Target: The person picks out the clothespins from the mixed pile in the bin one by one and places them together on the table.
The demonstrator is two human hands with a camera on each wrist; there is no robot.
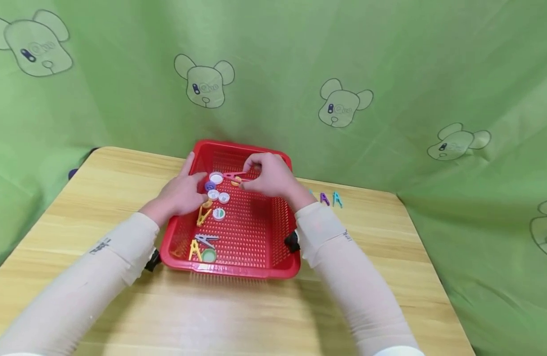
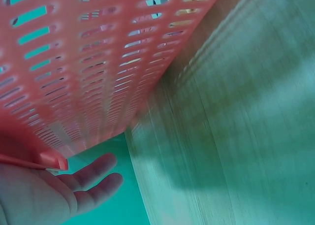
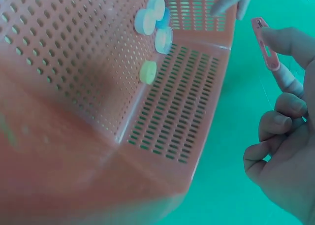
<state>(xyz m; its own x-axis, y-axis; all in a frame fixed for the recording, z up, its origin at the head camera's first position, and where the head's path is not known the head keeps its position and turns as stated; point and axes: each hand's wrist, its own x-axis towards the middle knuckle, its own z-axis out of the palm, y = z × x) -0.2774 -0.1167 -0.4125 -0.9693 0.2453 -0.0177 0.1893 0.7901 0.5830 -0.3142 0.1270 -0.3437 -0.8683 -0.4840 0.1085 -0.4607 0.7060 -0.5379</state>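
My right hand is above the far part of a red plastic basket, pinching a pink clothespin between thumb and index finger. The right wrist view shows the clothespin raised above the basket rim, the other fingers curled inward. At the basket's left rim, my left hand rests with its fingers spread, some inside the basket near a purple cap. In the left wrist view, two loosely straight fingers extend outside the basket wall.
Inside the basket lie white caps, a green cap, yellow clothespins and a grey clothespin. To its right on the wooden table are a purple clothespin and a teal one. A green curtain hangs behind.
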